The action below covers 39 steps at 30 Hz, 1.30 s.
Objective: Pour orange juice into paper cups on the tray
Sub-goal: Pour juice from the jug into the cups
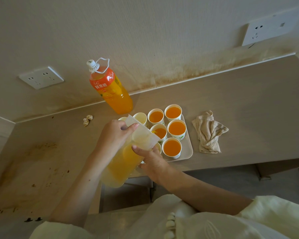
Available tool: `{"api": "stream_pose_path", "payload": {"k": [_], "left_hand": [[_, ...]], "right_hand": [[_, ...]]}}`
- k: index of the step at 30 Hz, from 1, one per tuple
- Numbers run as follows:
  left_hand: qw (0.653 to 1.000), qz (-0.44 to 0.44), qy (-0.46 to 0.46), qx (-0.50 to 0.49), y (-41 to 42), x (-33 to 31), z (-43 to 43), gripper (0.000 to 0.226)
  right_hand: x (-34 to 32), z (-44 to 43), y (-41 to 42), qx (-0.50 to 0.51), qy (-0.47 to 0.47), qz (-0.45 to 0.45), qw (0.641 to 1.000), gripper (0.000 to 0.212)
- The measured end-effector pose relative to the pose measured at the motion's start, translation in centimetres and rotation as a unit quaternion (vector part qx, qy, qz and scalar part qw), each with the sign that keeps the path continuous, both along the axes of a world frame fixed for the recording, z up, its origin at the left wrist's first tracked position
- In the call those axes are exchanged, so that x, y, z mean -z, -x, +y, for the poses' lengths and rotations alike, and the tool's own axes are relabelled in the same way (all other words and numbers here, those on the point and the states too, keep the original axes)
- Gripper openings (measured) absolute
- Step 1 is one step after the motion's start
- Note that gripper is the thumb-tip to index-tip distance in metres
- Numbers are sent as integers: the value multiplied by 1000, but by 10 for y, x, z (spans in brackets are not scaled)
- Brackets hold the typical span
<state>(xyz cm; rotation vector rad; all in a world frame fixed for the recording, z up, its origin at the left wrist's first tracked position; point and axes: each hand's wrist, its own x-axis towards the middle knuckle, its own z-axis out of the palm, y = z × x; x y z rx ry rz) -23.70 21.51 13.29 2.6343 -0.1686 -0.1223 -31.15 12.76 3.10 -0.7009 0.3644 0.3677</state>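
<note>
The translucent pitcher (123, 163), holding cloudy orange juice, tilts over the tray's (188, 150) edge opposite the cloth (208, 133). Its long axis runs from the person toward the tray, spout down at a mid-tray paper cup (160, 132). The left hand (114, 135) clasps its lid end and the right hand (152, 161) grips by the handle.

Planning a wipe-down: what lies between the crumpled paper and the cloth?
The tray of paper cups, with the tilted pitcher above it, in the head view.
</note>
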Motion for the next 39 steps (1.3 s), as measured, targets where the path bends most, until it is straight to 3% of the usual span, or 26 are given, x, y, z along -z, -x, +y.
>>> {"api": "stream_pose_path", "payload": {"k": [13, 22, 26, 39], "left_hand": [[1000, 0, -3, 5, 0, 0, 0, 49], [1000, 7, 4, 4, -3, 1, 2, 49], [1000, 3, -2, 12, -3, 0, 0, 49], [1000, 0, 7, 12, -3, 0, -1, 50]], "right_hand": [[1, 1, 0, 5, -11, 6, 1000, 94], [0, 2, 0, -6, -8, 3, 1000, 106], [-1, 1, 0, 2, -4, 3, 1000, 97], [0, -1, 0, -2, 5, -3, 1000, 95]]}}
